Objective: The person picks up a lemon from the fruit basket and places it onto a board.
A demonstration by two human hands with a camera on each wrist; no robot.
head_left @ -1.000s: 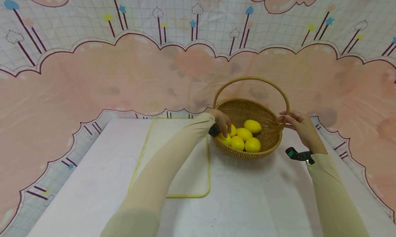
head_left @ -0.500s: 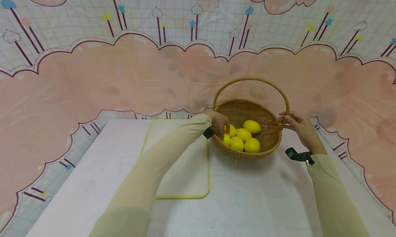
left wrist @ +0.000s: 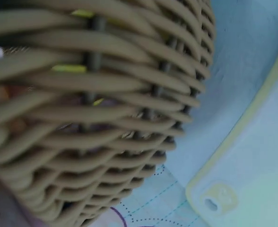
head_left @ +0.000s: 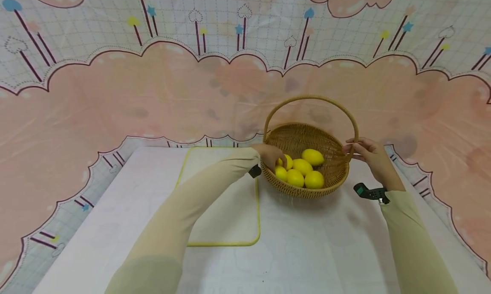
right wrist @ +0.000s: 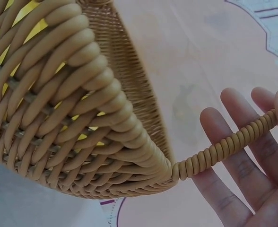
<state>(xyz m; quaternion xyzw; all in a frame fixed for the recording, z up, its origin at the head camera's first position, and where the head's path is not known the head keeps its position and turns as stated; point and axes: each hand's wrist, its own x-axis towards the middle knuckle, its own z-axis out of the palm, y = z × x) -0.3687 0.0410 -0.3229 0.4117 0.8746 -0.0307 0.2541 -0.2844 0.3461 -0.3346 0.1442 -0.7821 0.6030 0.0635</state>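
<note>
A tan wicker basket (head_left: pixel 307 193) with a tall arched handle (head_left: pixel 311 97) stands on the white table, holding several yellow lemons (head_left: pixel 313 157). My left hand (head_left: pixel 271 156) reaches over the basket's left rim, its fingers curled over a lemon (head_left: pixel 289 162) at that side; part of the grasp is hidden. The woven wall (left wrist: pixel 96 85) fills much of the left wrist view and mostly blocks that hand. At the right, my right hand (head_left: pixel 369 154) holds the base of the handle. In the right wrist view its fingers (right wrist: pixel 236 163) pass behind the wrapped handle, with the thumb in front.
A white cutting board (head_left: pixel 230 226) with a yellow edge lies left of the basket, partly beneath my left sleeve. Behind the white table (head_left: pixel 314 251) hangs a pink cloth backdrop (head_left: pixel 172 102) with a printed pattern.
My left hand has shifted slightly left in the basket, and its fingers have curled in around a lemon. The right hand stays on the handle; the basket hardly moves.
</note>
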